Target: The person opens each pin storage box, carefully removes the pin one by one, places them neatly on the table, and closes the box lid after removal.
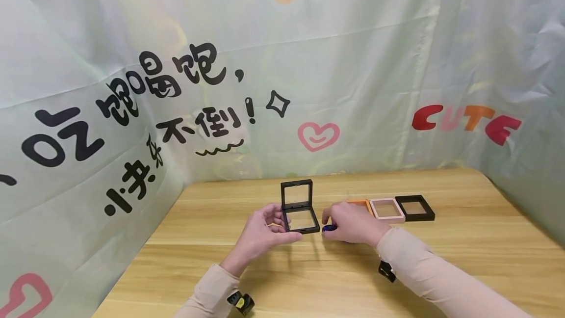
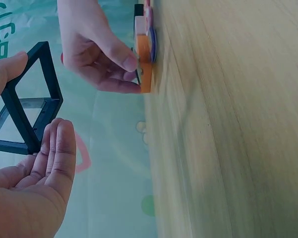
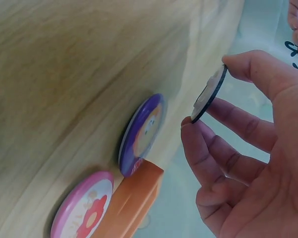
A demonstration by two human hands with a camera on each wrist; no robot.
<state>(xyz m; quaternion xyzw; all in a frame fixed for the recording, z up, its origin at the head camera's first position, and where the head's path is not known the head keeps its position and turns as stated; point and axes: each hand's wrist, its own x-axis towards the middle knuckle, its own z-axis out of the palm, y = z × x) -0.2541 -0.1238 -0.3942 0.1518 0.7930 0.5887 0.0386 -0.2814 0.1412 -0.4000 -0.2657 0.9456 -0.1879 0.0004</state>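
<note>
My left hand (image 1: 260,232) holds a black hinged display frame (image 1: 300,207) by its edge above the table, thumb on one side and fingers on the other. The frame's two clear-windowed halves stand unfolded at an angle. To its right, my right hand (image 1: 355,223) pinches a round badge (image 3: 209,94) between thumb and fingertip. That badge has a dark rim and is seen nearly edge-on, its pale back showing in the right wrist view. On the table near this hand lie a purple-rimmed badge (image 3: 135,136) and a pink-rimmed badge (image 3: 84,208) with a red flower.
An orange frame (image 1: 363,202), partly behind my right hand, lies in a row with a pink frame (image 1: 388,220) and a black frame (image 1: 420,217). They rest on the wooden table (image 1: 212,210). A printed cloth (image 1: 362,87) hangs behind and at both sides.
</note>
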